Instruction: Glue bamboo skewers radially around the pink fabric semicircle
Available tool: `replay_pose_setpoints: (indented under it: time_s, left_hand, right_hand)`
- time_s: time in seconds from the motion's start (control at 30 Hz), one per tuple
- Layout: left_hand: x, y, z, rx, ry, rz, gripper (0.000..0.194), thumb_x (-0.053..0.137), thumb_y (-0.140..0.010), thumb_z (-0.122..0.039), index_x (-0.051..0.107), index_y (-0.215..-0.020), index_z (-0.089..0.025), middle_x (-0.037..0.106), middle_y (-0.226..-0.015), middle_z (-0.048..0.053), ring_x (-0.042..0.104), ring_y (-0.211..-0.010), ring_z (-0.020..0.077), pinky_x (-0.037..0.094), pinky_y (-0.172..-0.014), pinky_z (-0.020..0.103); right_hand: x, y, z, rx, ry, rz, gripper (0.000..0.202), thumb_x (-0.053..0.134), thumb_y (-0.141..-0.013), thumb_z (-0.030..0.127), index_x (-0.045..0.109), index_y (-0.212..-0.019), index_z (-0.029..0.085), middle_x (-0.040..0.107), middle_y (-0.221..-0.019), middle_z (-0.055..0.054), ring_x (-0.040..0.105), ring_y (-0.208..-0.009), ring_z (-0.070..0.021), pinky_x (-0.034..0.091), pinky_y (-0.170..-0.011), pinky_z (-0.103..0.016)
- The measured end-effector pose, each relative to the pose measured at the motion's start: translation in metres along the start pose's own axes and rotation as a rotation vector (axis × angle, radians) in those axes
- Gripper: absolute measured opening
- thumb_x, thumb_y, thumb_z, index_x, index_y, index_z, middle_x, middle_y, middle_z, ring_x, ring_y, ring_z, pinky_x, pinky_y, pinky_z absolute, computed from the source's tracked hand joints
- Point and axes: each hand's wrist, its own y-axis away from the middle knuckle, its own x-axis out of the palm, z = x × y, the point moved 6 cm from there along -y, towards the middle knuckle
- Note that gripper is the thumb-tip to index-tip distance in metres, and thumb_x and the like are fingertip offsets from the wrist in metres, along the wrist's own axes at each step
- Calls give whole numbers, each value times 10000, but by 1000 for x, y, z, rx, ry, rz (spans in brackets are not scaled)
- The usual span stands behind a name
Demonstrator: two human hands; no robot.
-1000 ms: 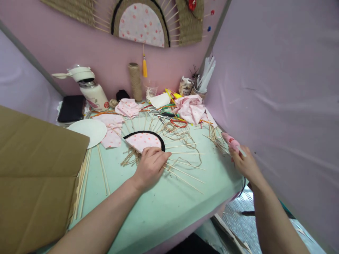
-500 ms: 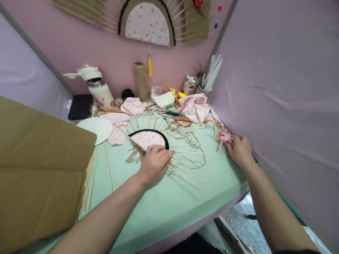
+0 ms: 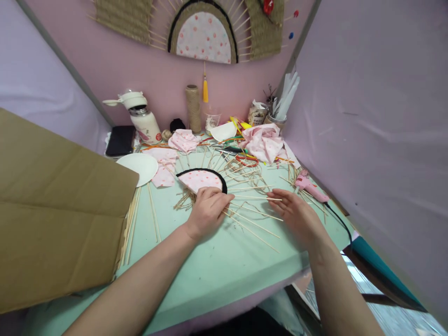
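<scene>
On the table lies a half-round fan [image 3: 201, 179] of pink dotted cloth with a black rim, its thin wooden sticks [image 3: 250, 188] spreading outward to the back and right. My left hand [image 3: 210, 210] is closed on the fan's lower right corner, where the lowest sticks meet the rim; its fingertips are partly hidden. My right hand [image 3: 292, 212] is open at the outer ends of the right-hand sticks, fingers stretched toward them. Whether it touches a stick I cannot tell. A pink glue gun [image 3: 311, 186] rests on loose sticks beyond my right hand, its black cord running off the table's right edge.
A large cardboard sheet [image 3: 63, 210] covers the left side. Behind the fan are pink cloth [image 3: 264, 141], scissors with red handles [image 3: 247, 161], a twine roll [image 3: 193, 108] and a white bottle [image 3: 145, 125]. A white disc [image 3: 138, 169] lies over sticks at left. A bigger fan [image 3: 205, 37] hangs on the wall.
My right hand has let go of the glue gun, leaving it on the table, and moved left to the fan's sticks. My left hand keeps its hold. The view has shifted slightly.
</scene>
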Motion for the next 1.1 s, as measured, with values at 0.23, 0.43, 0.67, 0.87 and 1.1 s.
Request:
replay_pose_setpoints:
  time_s: [0.23, 0.43, 0.67, 0.87, 1.1]
  left_hand:
    - [-5, -1, -1, 33, 34, -47, 203, 565, -871, -65, 595, -1042, -169, 714, -923, 62, 574, -898, 199, 433, -814, 353]
    - [-7, -2, -1, 44, 43, -75, 150, 532, -874, -52, 585, -937, -178, 664, -873, 67, 574, -854, 183, 458, -771, 334]
    - [-5, 1, 0, 48, 71, -58, 149, 547, -874, -63, 537, -951, -190, 659, -883, 61, 578, -864, 185, 476, -777, 349]
    - [-4, 1, 1, 69, 114, -24, 95, 572, -887, -114, 530, -880, -198, 667, -876, 43, 587, -854, 175, 472, -776, 343]
    - [-5, 0, 0, 112, 108, 36, 82, 536, -919, -148, 596, -873, -179, 673, -863, 58, 570, -853, 179, 455, -756, 337]
  right_hand:
    - [27, 4, -11, 53, -178, 202, 333, 737, -704, 308, 730, -1028, 231, 719, -1152, -96, 625, -1149, -275, 380, -1104, -500]
    - [64, -7, -20, 17, -9, 324, 334, 779, -746, 380, 734, -1047, 243, 726, -1103, -78, 648, -1066, -240, 415, -1035, -432]
    - [66, -16, -29, 69, 58, 204, 254, 812, -680, 389, 759, -862, 221, 654, -735, 9, 540, -655, -122, 407, -666, -284]
    - [71, -14, -19, 52, 195, 205, 245, 785, -682, 410, 699, -713, 183, 584, -681, 20, 451, -622, -114, 341, -611, -267]
    - [75, -16, -28, 81, 75, 177, 314, 792, -667, 459, 648, -694, 181, 537, -632, 27, 433, -599, -115, 324, -588, -261]
